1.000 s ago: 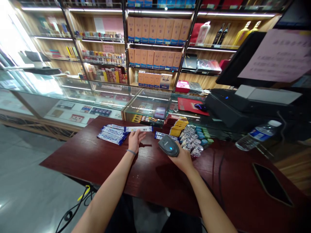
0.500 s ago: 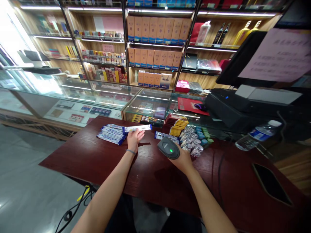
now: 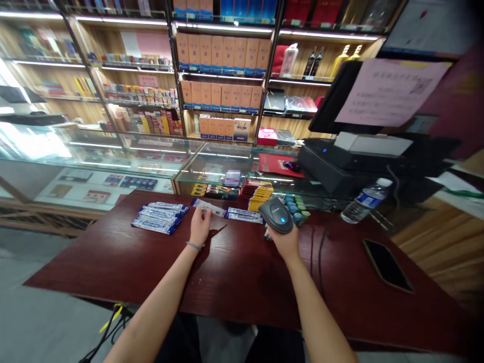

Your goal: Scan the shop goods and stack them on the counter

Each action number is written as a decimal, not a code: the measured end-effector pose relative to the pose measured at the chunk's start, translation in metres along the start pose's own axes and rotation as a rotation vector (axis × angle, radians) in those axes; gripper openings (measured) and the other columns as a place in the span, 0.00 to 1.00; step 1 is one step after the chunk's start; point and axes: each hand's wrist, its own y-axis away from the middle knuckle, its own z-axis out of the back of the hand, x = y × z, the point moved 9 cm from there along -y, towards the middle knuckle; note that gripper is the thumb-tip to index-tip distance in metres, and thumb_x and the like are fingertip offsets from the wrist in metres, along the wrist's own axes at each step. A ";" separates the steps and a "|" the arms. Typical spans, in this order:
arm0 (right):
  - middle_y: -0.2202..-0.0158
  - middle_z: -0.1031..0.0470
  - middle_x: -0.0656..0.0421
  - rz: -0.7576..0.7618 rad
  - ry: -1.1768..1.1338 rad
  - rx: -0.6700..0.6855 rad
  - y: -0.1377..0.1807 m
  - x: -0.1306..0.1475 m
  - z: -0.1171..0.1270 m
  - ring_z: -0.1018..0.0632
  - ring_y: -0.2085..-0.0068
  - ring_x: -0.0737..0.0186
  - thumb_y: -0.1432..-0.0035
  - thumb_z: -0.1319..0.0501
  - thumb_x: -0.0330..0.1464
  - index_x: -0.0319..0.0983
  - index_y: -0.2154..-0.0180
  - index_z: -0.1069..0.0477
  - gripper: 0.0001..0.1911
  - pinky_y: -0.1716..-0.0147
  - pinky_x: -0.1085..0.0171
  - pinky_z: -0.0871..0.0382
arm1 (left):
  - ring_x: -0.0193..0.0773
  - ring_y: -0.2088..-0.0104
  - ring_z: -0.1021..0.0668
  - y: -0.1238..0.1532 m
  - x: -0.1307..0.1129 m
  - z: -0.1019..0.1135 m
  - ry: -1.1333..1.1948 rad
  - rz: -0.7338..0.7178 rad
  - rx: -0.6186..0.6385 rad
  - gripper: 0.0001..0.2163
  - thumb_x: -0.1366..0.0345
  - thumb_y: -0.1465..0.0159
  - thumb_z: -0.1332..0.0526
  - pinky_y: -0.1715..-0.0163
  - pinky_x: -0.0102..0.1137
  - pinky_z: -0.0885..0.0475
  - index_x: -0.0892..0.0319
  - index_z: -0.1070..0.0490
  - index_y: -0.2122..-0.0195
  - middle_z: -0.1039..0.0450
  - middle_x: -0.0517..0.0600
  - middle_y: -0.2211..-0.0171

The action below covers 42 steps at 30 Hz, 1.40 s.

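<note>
My left hand (image 3: 199, 227) pinches one end of a long white and blue packet (image 3: 208, 206) just above the dark red table (image 3: 242, 275). A pile of several like packets (image 3: 158, 217) lies to its left, and two more packets (image 3: 244, 215) lie to its right. My right hand (image 3: 284, 239) is wrapped round the grip of a grey barcode scanner (image 3: 277, 215) with a blue light on its top, its head pointing at the far side of the table. Behind the scanner stand small green-capped jars (image 3: 297, 210) and yellow packs (image 3: 260, 196).
A black phone (image 3: 386, 264) lies on the table at the right. A water bottle (image 3: 363, 201) lies on its side near a black till and screen (image 3: 351, 156). Black cables (image 3: 315, 242) run across the table. Glass display counters (image 3: 159, 159) and stocked shelves stand behind.
My left hand went from open and flat by the packets to pinching one packet and drawing it toward the scanner. The scanner light changed from green to blue. The view shifted right.
</note>
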 end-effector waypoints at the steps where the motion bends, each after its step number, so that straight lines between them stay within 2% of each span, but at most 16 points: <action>1: 0.54 0.20 0.46 -0.018 -0.028 -0.002 -0.002 -0.003 0.003 0.19 0.54 0.49 0.51 0.32 0.38 0.35 0.51 0.29 0.26 0.51 0.50 0.25 | 0.41 0.60 0.20 0.002 -0.008 -0.009 -0.104 -0.053 0.060 0.08 0.60 0.36 0.38 0.57 0.34 0.25 0.57 0.32 0.59 0.24 0.50 0.63; 5: 0.56 0.19 0.47 -0.036 -0.095 -0.032 -0.009 -0.006 0.015 0.19 0.54 0.48 0.52 0.31 0.39 0.36 0.57 0.26 0.21 0.50 0.49 0.26 | 0.40 0.59 0.21 0.015 -0.045 -0.052 -0.441 -0.333 0.270 0.08 0.63 0.33 0.41 0.56 0.34 0.27 0.55 0.32 0.54 0.24 0.50 0.60; 8: 0.58 0.18 0.49 -0.031 -0.132 -0.022 -0.014 -0.004 0.022 0.19 0.53 0.46 0.53 0.29 0.40 0.37 0.59 0.25 0.20 0.50 0.48 0.26 | 0.41 0.56 0.24 0.029 -0.063 -0.089 -0.680 -0.583 0.384 0.07 0.65 0.30 0.45 0.54 0.34 0.29 0.55 0.29 0.55 0.25 0.51 0.59; 11: 0.62 0.17 0.51 -0.040 -0.148 -0.009 -0.018 -0.001 0.029 0.19 0.54 0.45 0.53 0.30 0.39 0.39 0.58 0.24 0.20 0.53 0.50 0.23 | 0.43 0.56 0.26 0.044 -0.057 -0.119 -0.902 -0.714 0.473 0.08 0.67 0.30 0.46 0.55 0.35 0.30 0.55 0.27 0.56 0.26 0.53 0.60; 15: 0.66 0.18 0.51 -0.058 -0.142 -0.054 -0.021 0.000 0.039 0.18 0.56 0.45 0.53 0.30 0.40 0.39 0.58 0.24 0.20 0.59 0.53 0.21 | 0.44 0.58 0.27 0.060 -0.030 -0.142 -1.074 -0.727 0.603 0.09 0.67 0.30 0.46 0.58 0.36 0.31 0.55 0.25 0.57 0.26 0.54 0.59; 20: 0.66 0.18 0.52 -0.079 -0.118 -0.058 -0.021 0.000 0.041 0.18 0.56 0.46 0.53 0.31 0.40 0.39 0.61 0.25 0.18 0.60 0.55 0.21 | 0.43 0.57 0.26 0.065 -0.008 -0.148 -1.102 -0.638 0.703 0.12 0.68 0.30 0.46 0.58 0.34 0.30 0.55 0.24 0.53 0.26 0.54 0.58; 23: 0.66 0.18 0.51 -0.073 -0.100 -0.044 -0.020 0.003 0.040 0.19 0.55 0.46 0.53 0.31 0.40 0.39 0.64 0.25 0.15 0.60 0.55 0.22 | 0.42 0.55 0.25 0.068 -0.002 -0.152 -1.075 -0.624 0.776 0.14 0.70 0.31 0.46 0.56 0.34 0.29 0.55 0.25 0.48 0.25 0.54 0.55; 26: 0.67 0.18 0.51 -0.078 -0.089 -0.039 -0.020 0.004 0.040 0.19 0.55 0.46 0.54 0.31 0.40 0.40 0.66 0.26 0.14 0.61 0.56 0.21 | 0.43 0.54 0.25 0.068 0.000 -0.153 -1.060 -0.624 0.786 0.15 0.71 0.31 0.45 0.54 0.34 0.29 0.55 0.25 0.47 0.25 0.54 0.53; 32: 0.70 0.19 0.53 -0.078 -0.087 -0.039 -0.019 0.002 0.038 0.18 0.58 0.47 0.54 0.30 0.39 0.40 0.65 0.26 0.15 0.64 0.58 0.21 | 0.43 0.54 0.25 0.068 0.001 -0.153 -1.011 -0.631 0.737 0.15 0.69 0.30 0.46 0.52 0.36 0.28 0.55 0.25 0.47 0.25 0.55 0.54; 37: 0.70 0.19 0.53 -0.058 -0.099 -0.058 -0.017 0.007 0.036 0.18 0.59 0.48 0.55 0.30 0.39 0.40 0.64 0.26 0.16 0.64 0.57 0.21 | 0.44 0.53 0.25 0.066 -0.008 -0.149 -0.885 -0.645 0.659 0.15 0.67 0.31 0.45 0.50 0.39 0.28 0.56 0.27 0.45 0.26 0.56 0.53; 39: 0.70 0.19 0.53 -0.049 -0.110 -0.063 -0.015 0.011 0.033 0.18 0.59 0.47 0.54 0.30 0.39 0.40 0.63 0.26 0.16 0.63 0.56 0.21 | 0.44 0.53 0.25 0.058 -0.016 -0.139 -0.819 -0.632 0.599 0.15 0.67 0.31 0.44 0.50 0.39 0.27 0.55 0.28 0.45 0.26 0.55 0.53; 42: 0.72 0.20 0.54 -0.045 -0.124 -0.052 -0.010 0.016 0.023 0.18 0.59 0.47 0.52 0.31 0.40 0.40 0.63 0.25 0.16 0.63 0.54 0.21 | 0.44 0.53 0.25 0.035 -0.030 -0.105 -0.757 -0.591 0.467 0.13 0.66 0.31 0.43 0.50 0.39 0.27 0.55 0.28 0.47 0.26 0.54 0.54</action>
